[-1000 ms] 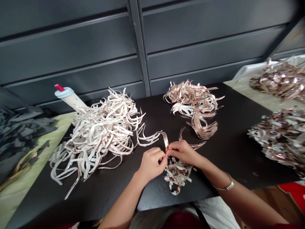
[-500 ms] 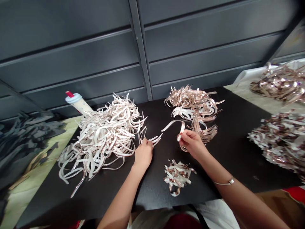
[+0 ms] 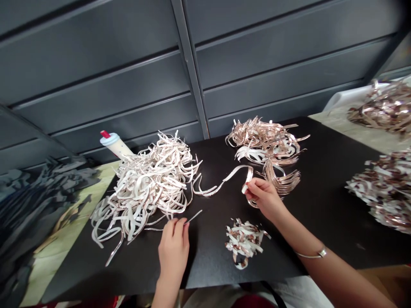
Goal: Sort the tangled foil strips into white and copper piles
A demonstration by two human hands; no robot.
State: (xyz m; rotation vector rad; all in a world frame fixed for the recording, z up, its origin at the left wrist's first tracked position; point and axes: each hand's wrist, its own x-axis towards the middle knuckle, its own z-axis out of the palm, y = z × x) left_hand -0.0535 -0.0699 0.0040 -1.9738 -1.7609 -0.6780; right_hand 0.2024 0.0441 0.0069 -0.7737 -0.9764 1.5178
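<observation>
Pinching strip (image 3: 250, 173) in right hand (image 3: 265, 196); can't tell grip of left hand (image 3: 174, 240) at thin strand (image 3: 195, 216). Likely separating; next, needs gentle pull.

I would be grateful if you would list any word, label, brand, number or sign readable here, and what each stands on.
There is no readable text in this picture.
Cup with the pale blue lid: small marks on its side, too small to tell whether they are lettering.
Strip heap beside the cup, black tabletop and grey panels: no lettering that I can make out.
</observation>
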